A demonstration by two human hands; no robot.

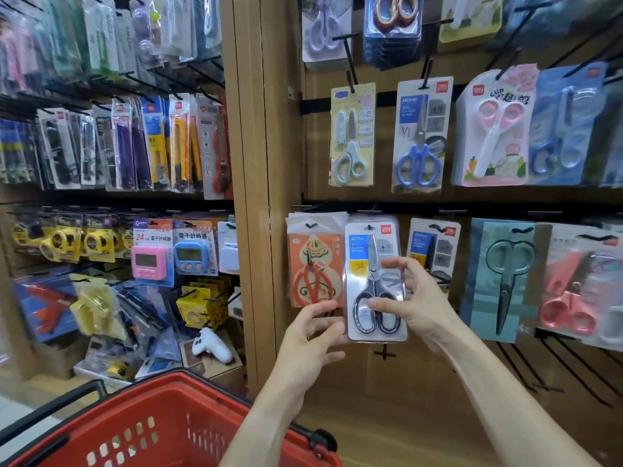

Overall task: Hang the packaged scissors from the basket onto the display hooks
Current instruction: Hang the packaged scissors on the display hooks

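Far left: red basket low in view, its inside mostly out of frame, so count of packs left in it could not be told

Next right: left hand raised beside the lower left edge of the packaged scissors, fingers loosely spread and relaxed, thumb at the pack's edge, steadying rather than gripping as far as could be seen

Centre: black-handled pack held upright against the lower row, its hang hole at the tip of a display hook, with what looked like matching packs stacked behind it; whether fully seated on the hook could not be told. Orange-handled scissors pack hung just beside it on the left

Right of centre: right hand pinched the pack, thumb across the clear front near the handles, index finger on the right edge

Judged as 1 pack at the point of hanging, close to done; release remained, then any further packs from the basket. Empty hook seen below
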